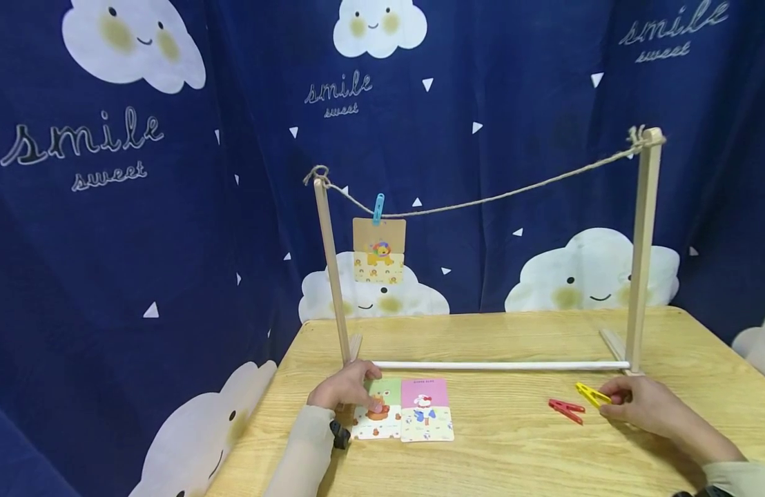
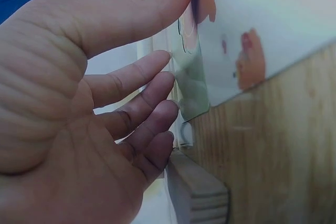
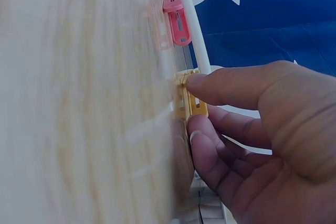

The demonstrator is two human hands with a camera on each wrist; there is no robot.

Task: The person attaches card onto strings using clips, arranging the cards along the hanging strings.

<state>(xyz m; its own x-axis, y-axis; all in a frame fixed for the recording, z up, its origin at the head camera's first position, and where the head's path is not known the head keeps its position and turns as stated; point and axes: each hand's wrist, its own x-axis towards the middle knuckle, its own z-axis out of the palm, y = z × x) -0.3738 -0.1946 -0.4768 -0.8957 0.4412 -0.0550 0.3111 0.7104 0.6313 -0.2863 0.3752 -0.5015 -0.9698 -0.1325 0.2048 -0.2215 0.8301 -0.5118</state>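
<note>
My left hand [image 1: 346,388] lies over the far left part of a green-topped card with a brown animal [image 1: 389,424]. Its thumb touches the card's face, and the other fingers reach loosely past the far edge in the left wrist view. A pink-topped card with a white animal [image 1: 427,417] lies against that card's right side. At the right, my right hand [image 1: 646,408] pinches the end of a yellow clothespin [image 1: 587,393] between thumb and fingers, low at the tabletop. Just left of it rests a red clothespin [image 1: 566,409].
A sagging rope [image 1: 500,199] runs between two wooden posts [image 1: 643,255], joined low down by a white rod [image 1: 482,366]. From the rope hangs a lion card [image 1: 379,266], held by a blue clothespin [image 1: 378,207]. Behind the wooden table [image 1: 494,455] is a blue cloud-patterned curtain [image 1: 482,90].
</note>
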